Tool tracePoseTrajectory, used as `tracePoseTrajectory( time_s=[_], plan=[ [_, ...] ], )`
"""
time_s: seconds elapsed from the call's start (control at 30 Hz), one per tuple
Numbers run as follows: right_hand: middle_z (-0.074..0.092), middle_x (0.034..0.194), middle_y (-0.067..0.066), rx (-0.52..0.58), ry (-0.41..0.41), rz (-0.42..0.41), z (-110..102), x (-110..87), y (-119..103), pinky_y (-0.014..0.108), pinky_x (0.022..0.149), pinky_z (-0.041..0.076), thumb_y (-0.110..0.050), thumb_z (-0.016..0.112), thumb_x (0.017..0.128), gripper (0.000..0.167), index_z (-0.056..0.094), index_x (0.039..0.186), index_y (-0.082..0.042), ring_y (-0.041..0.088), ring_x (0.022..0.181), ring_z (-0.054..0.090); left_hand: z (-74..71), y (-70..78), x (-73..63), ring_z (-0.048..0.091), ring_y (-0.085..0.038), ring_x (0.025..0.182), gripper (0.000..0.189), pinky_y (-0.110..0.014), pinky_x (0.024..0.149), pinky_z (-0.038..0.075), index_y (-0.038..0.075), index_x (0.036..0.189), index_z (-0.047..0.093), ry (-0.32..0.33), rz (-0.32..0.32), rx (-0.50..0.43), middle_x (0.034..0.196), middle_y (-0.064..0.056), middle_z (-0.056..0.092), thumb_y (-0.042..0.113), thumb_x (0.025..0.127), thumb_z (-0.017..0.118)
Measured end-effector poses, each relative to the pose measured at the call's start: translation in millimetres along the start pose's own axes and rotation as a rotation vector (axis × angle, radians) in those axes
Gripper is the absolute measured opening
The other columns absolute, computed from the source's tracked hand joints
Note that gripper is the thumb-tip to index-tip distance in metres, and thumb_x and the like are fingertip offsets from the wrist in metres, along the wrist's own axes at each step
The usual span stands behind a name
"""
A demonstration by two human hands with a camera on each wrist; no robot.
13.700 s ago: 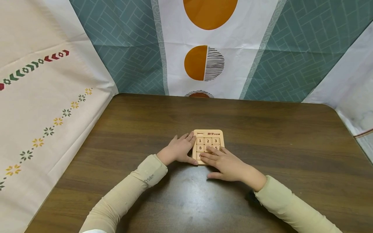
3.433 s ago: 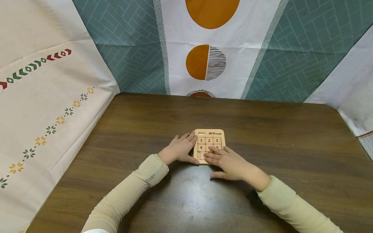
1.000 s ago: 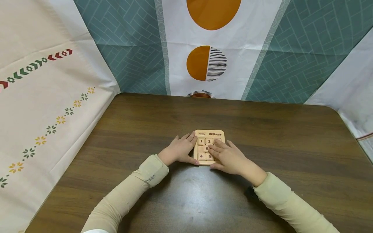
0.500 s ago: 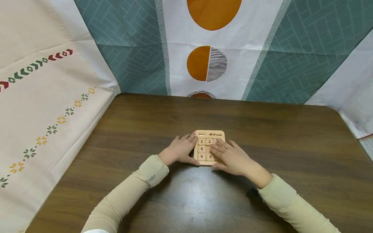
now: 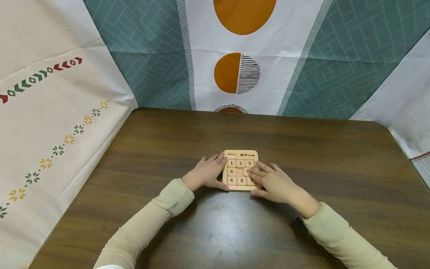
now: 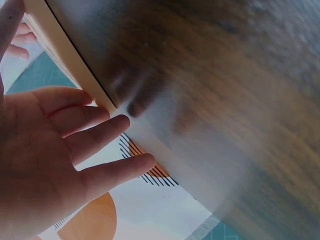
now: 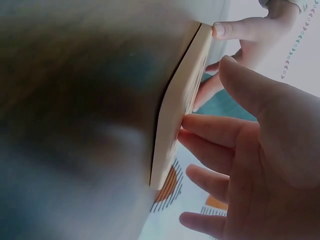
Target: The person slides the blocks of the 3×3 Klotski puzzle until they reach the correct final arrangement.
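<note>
A wooden number slide puzzle [image 5: 240, 189] lies flat on the table in the head view. Its top row reads 1, 2, 3, the middle row 6, a bare gap, then 5, and the bottom row 4, 8, 7. My left hand [image 5: 209, 172] rests along the puzzle's left edge, thumb at the near corner, fingers stretched toward the far one. With extended fingers, my right hand [image 5: 276, 184] touches the 5 tile [image 5: 246, 171], which sits slightly left of its column. Its thumb lies by the near right corner. The right wrist view shows two fingertips on the puzzle's top face.
The brown wooden table [image 5: 168, 134] surrounds the puzzle. Behind it hangs a teal and white cloth [image 5: 201, 78] with orange circles. An embroidered white cloth [image 5: 50, 123] borders the left side, and another pale cloth [image 5: 416, 112] the right.
Over the last second, the 6 tile slid left into the middle row's left place, leaving the centre bare. My right hand moved right, uncovering 3, 5 and 7. The left hand stays put.
</note>
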State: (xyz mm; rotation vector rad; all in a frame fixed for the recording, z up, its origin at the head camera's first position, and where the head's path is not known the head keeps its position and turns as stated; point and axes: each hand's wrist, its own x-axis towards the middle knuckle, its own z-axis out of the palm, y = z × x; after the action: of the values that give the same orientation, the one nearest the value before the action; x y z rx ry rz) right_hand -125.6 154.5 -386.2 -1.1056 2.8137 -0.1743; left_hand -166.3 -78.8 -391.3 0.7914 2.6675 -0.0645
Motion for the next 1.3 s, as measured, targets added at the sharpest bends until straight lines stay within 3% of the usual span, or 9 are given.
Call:
tracePoseTrajectory(
  time_s=[0.47, 0.87, 1.3],
  plan=[
    [0.045, 0.137, 0.008, -0.014, -0.031, -0.027, 2.0, 13.2, -10.8, 0.06, 0.097, 0.025, -0.045, 0.056, 0.087, 0.06, 0.051, 0.13, -0.005, 0.032, 0.131, 0.029, 0.2, 0.0, 0.3, 0.023, -0.029, 0.134, 0.106, -0.056, 0.099, 0.025, 0.003, 0.144, 0.021, 0.0, -0.005, -0.015, 0.15, -0.013, 0.013, 0.067, 0.07, 0.06],
    [0.053, 0.129, 0.008, -0.018, -0.018, -0.013, -2.2, -9.0, -5.2, 0.061, 0.095, 0.027, -0.042, 0.06, 0.085, 0.052, 0.059, 0.123, -0.006, 0.034, 0.129, 0.033, 0.6, -0.4, 0.3, 0.021, -0.028, 0.135, 0.106, -0.056, 0.1, 0.024, 0.004, 0.145, 0.02, -0.012, -0.006, -0.011, 0.151, -0.012, 0.011, 0.068, 0.07, 0.06],
    [0.048, 0.133, 0.009, -0.045, 0.015, -0.007, 2.6, 5.0, 8.2, 0.061, 0.095, 0.027, -0.042, 0.059, 0.086, 0.055, 0.056, 0.126, -0.005, 0.034, 0.13, 0.031, 0.9, -0.5, 1.2, 0.021, -0.028, 0.135, 0.106, -0.056, 0.099, 0.025, 0.004, 0.145, 0.021, -0.006, -0.005, 0.006, 0.151, -0.012, 0.011, 0.069, 0.07, 0.059]
  ],
)
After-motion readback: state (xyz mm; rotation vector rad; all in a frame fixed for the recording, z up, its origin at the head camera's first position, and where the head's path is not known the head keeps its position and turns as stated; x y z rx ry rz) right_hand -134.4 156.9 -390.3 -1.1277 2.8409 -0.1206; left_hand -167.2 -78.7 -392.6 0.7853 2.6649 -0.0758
